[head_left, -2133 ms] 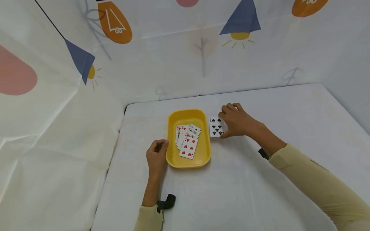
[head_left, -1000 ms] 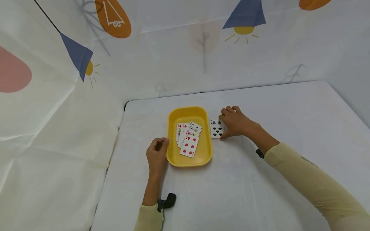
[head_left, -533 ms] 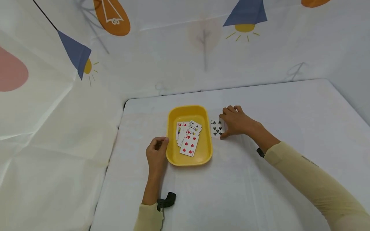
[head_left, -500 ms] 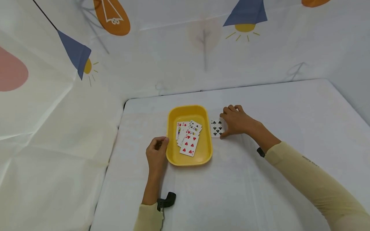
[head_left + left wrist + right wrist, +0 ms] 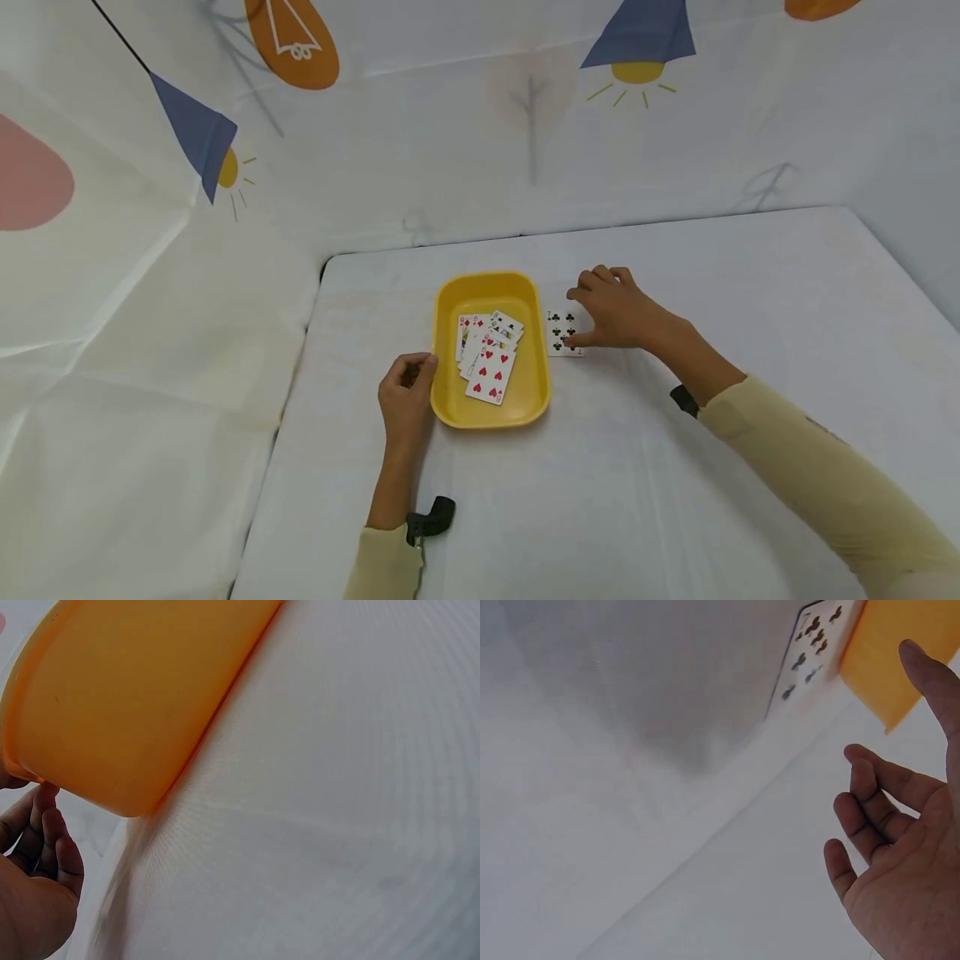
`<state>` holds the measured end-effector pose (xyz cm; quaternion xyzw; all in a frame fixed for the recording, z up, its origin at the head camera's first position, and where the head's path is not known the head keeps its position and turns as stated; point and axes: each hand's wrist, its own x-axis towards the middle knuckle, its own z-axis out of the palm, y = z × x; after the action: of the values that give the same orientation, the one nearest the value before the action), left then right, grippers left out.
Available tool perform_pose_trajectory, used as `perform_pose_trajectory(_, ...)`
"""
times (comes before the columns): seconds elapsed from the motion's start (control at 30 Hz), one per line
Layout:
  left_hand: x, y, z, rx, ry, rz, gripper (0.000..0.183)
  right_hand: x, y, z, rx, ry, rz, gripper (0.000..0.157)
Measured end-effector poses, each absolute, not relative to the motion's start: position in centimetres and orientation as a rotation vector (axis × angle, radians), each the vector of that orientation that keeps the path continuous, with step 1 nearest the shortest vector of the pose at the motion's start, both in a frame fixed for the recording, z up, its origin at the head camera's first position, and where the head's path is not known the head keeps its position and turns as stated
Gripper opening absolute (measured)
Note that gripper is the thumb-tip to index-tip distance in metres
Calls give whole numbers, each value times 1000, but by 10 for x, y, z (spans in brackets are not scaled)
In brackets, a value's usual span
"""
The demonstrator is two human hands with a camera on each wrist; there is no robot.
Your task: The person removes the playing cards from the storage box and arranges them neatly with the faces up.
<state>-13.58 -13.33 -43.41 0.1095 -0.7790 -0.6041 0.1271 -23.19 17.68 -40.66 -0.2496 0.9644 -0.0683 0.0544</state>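
Note:
My left hand pinches the left rim of a yellow plastic tray; in the left wrist view its curled fingers meet the rim from below. Several playing cards lie face up in the tray, with the six of hearts on top. Right of the tray, a seven of clubs lies face up on the table. My right hand hovers over that card, fingers and thumb spread apart, holding nothing. In the right wrist view a gap separates the fingers from the seven of clubs.
A white cloth covers the table. White sheeting with printed lamps stands behind it and on the left. Each wrist carries a black strap device, such as the one on the left.
My right hand, earlier at the far and near edges of the seven of clubs, has let go and risen from it, uncovering its right side. My left hand stays on the rim.

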Motion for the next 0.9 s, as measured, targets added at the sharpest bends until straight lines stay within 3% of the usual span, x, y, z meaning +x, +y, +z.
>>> perform_pose_trajectory(0.13,-137,-134,-436,334,-2265,-1757,18,-225,167,-400,-795,2941,-287,74)
perform_pose_trajectory(0.43,-152,-146,-480,321,-2234,-1770,23,-206,141,-390,-927,2925,-335,75)
perform_pose_trajectory(0.9,-152,-148,-485,280,-2199,-1781,21,-193,107,-403,-1039,2903,-273,74)
